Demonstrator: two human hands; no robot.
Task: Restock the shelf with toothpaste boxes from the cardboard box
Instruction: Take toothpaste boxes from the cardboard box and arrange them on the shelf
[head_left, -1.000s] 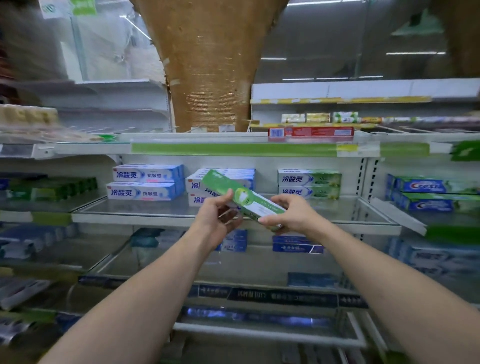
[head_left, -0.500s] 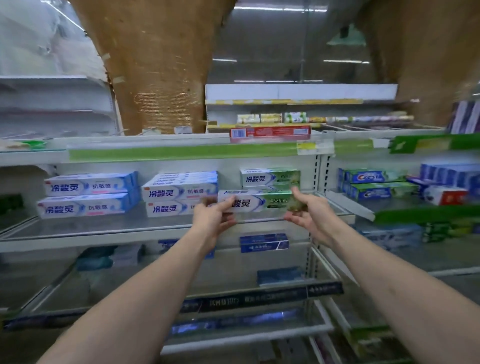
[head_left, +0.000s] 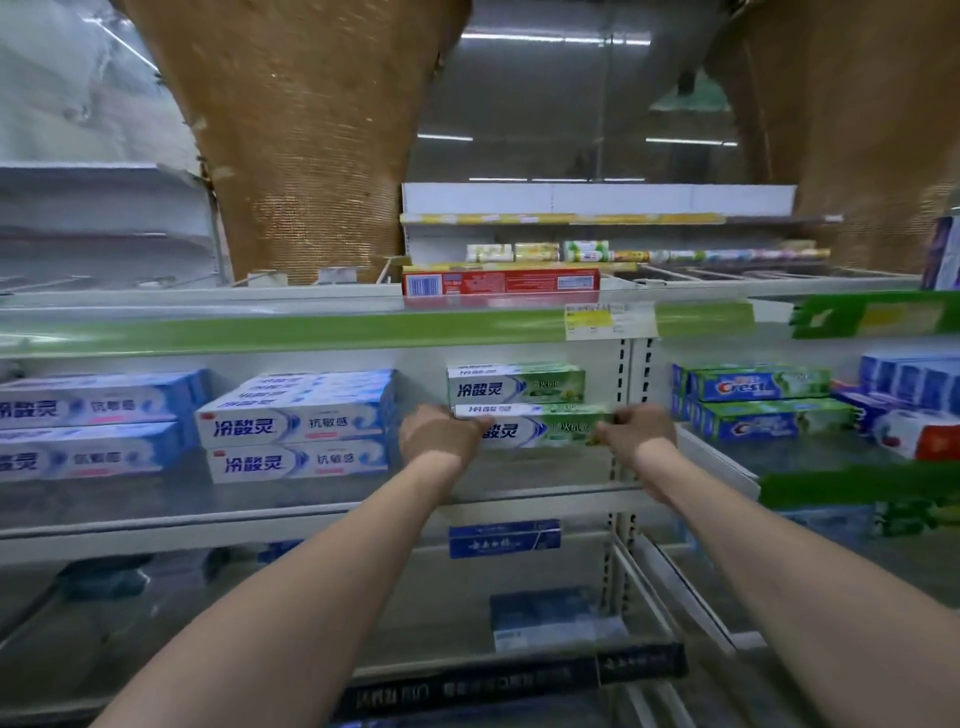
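Head-worn camera looks straight at the shelf (head_left: 311, 525), close up.

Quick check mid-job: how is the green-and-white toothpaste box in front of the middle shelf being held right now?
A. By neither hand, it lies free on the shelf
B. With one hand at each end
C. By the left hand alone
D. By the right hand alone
B: the left hand grips the left end of the toothpaste box and the right hand grips its right end, keeping it level.

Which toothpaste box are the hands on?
The lower green box, right of the blue stacks: left hand and right hand grip its ends. The upper green box sits untouched.
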